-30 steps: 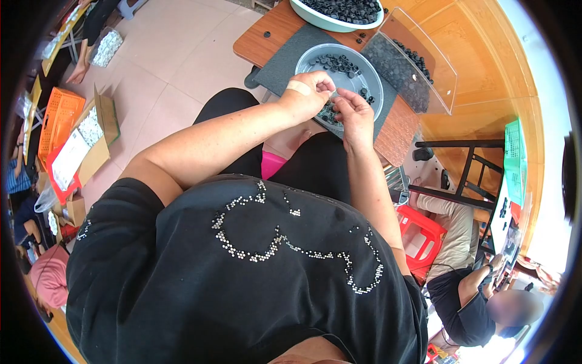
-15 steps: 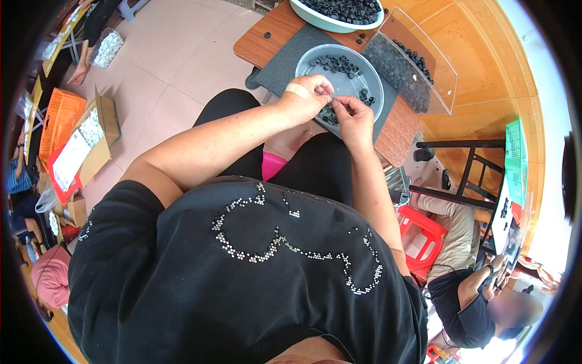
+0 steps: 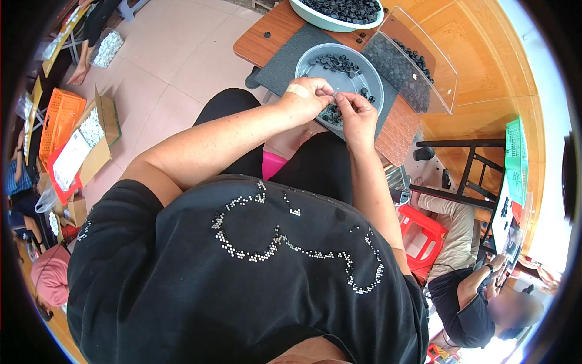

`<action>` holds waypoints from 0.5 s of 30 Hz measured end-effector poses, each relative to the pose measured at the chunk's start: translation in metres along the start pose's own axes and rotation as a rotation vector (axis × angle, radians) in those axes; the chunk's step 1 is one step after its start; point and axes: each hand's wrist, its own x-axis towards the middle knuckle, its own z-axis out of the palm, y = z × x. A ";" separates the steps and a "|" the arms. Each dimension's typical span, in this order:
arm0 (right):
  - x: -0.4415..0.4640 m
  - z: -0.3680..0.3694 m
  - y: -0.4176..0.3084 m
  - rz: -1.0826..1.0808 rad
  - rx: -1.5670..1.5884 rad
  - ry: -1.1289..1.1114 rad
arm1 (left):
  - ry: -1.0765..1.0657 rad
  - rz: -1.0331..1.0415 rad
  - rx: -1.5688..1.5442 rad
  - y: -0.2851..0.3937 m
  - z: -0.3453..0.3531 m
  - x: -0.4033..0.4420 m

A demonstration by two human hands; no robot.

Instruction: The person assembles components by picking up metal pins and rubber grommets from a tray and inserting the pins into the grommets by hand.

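Observation:
My left hand [image 3: 307, 97], with a pale patch on its back, is pinched at the near side of a round grey basin [image 3: 379, 82]. Its fingertips meet those of my right hand [image 3: 357, 118], also pinched. Something tiny sits between the fingertips, too small to name. Small black parts [image 3: 339, 64] lie inside the basin below and beyond the hands. The basin stands on a dark mat [image 3: 279, 67] on a brown table [image 3: 260, 42].
A pale green bowl [image 3: 333, 24] of black parts and a clear tray [image 3: 403, 73] stand at the table's far side. A red stool [image 3: 424, 236] and a seated person [image 3: 461, 303] are at right. Orange crates [image 3: 60, 121] and an open carton [image 3: 106, 121] are at left.
My right hand has shifted slightly and its fingers have closed in against the left fingertips. The left hand has stayed nearly in place.

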 end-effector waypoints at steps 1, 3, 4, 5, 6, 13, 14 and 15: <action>0.000 0.000 -0.002 0.009 0.026 0.003 | -0.015 -0.006 -0.001 -0.001 0.001 0.000; 0.001 -0.001 -0.003 0.057 0.072 0.016 | -0.050 -0.043 -0.053 -0.001 0.000 0.001; 0.001 -0.001 -0.004 0.081 0.095 0.023 | -0.072 -0.076 -0.104 0.000 0.000 0.002; 0.002 -0.001 -0.005 0.092 0.097 0.038 | -0.094 -0.108 -0.156 0.001 0.000 0.002; 0.003 -0.001 -0.006 0.103 0.099 0.053 | -0.072 -0.157 -0.202 0.004 -0.001 0.001; 0.015 -0.009 0.005 0.106 -0.073 0.051 | 0.051 -0.243 -0.304 0.001 -0.013 0.011; 0.017 -0.012 0.008 0.057 -0.249 0.022 | 0.078 -0.232 -0.290 0.000 -0.016 0.012; 0.018 -0.012 0.004 0.006 -0.427 -0.005 | 0.084 -0.233 -0.311 -0.001 -0.019 0.013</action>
